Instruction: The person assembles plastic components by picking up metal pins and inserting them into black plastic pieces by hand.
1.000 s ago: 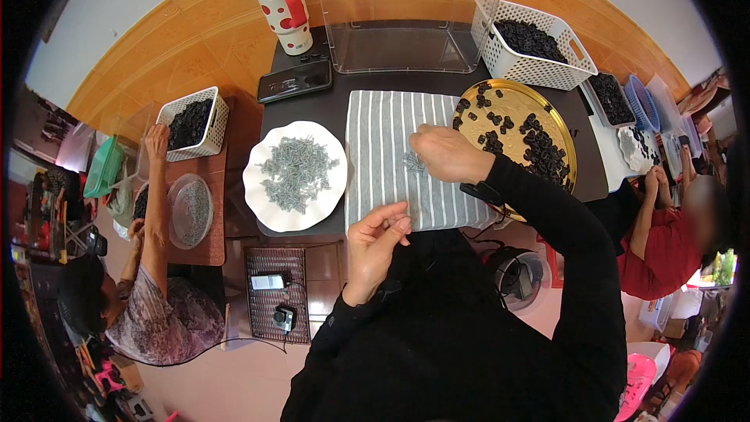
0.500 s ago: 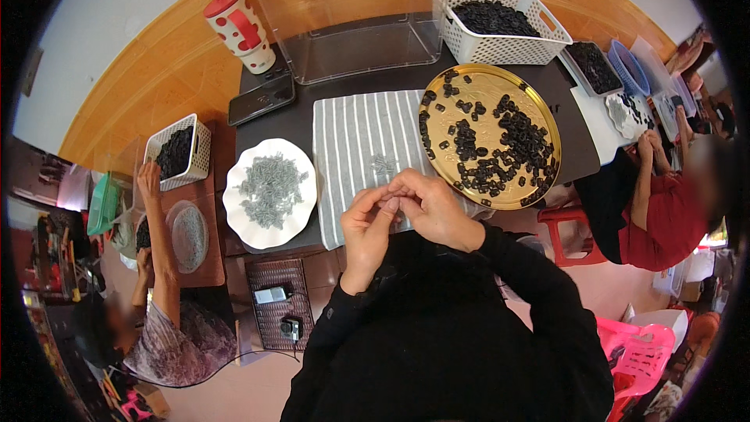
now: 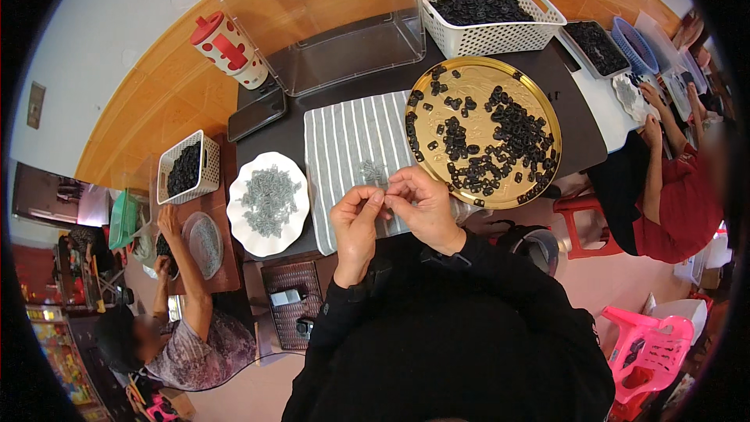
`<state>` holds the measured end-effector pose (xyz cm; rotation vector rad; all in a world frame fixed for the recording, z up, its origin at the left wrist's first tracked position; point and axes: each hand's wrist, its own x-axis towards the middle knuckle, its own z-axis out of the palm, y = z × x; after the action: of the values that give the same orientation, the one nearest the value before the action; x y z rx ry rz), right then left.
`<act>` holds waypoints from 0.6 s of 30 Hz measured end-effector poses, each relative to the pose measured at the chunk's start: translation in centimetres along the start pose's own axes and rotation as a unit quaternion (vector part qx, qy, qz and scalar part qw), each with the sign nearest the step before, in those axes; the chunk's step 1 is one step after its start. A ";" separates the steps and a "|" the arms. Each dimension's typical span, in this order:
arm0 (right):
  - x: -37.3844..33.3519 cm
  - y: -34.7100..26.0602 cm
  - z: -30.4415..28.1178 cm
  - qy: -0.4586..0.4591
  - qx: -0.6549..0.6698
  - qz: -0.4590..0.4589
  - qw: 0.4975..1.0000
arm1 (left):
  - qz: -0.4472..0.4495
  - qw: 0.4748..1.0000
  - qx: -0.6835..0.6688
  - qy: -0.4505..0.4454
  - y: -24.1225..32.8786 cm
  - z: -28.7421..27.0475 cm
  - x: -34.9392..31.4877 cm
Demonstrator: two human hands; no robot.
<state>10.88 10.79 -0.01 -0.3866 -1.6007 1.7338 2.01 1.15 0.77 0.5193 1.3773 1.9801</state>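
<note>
My left hand (image 3: 355,230) and my right hand (image 3: 428,211) meet fingertip to fingertip over the near edge of a grey-and-white striped cloth (image 3: 332,141). Both are closed in a pinch; what lies between the fingertips is too small and covered to make out. Just beyond them, a little heap of small translucent grey pieces (image 3: 371,170) rests on the cloth. More such pieces fill the middle of a white scalloped plate (image 3: 237,228) on the left. To the right, a round gold tray (image 3: 488,78) carries many small black pieces with openings in them (image 3: 512,134).
Behind the cloth stand a clear plastic box (image 3: 344,59) and a white basket (image 3: 500,37) of black pieces. A red-dotted tumbler (image 3: 228,51) and a phone (image 3: 258,116) are at the back left. Co-workers sit at left (image 3: 207,352) and right (image 3: 680,207); a pink chair (image 3: 664,344) stands lower right.
The whole view has shifted slightly. My hands stay pinched together with the fingertips slightly rearranged. The left co-worker's raised hand has come down from the basket toward a round container.
</note>
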 end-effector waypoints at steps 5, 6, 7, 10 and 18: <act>0.0 0.4 -0.6 -0.017 -0.025 -0.025 0.999 | -0.028 0.999 0.022 -0.012 0.0 0.1 0.3; 0.0 0.5 -0.7 -0.023 0.009 0.007 1.000 | -0.024 0.999 0.027 -0.015 0.0 0.2 0.3; 0.0 0.5 -0.8 -0.028 0.043 0.040 0.998 | -0.022 0.999 0.026 -0.010 -0.2 0.2 0.3; 0.0 0.0 -0.6 -0.030 0.044 0.049 0.997 | 0.000 0.998 0.066 -0.008 -0.6 0.2 0.1; 0.4 0.3 0.6 0.015 -0.104 -0.092 0.990 | 0.049 0.985 0.163 0.009 0.0 0.3 0.2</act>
<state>10.13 10.64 -0.13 -0.3492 -1.7436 1.4230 2.08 1.48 0.84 0.7318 1.7284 1.8461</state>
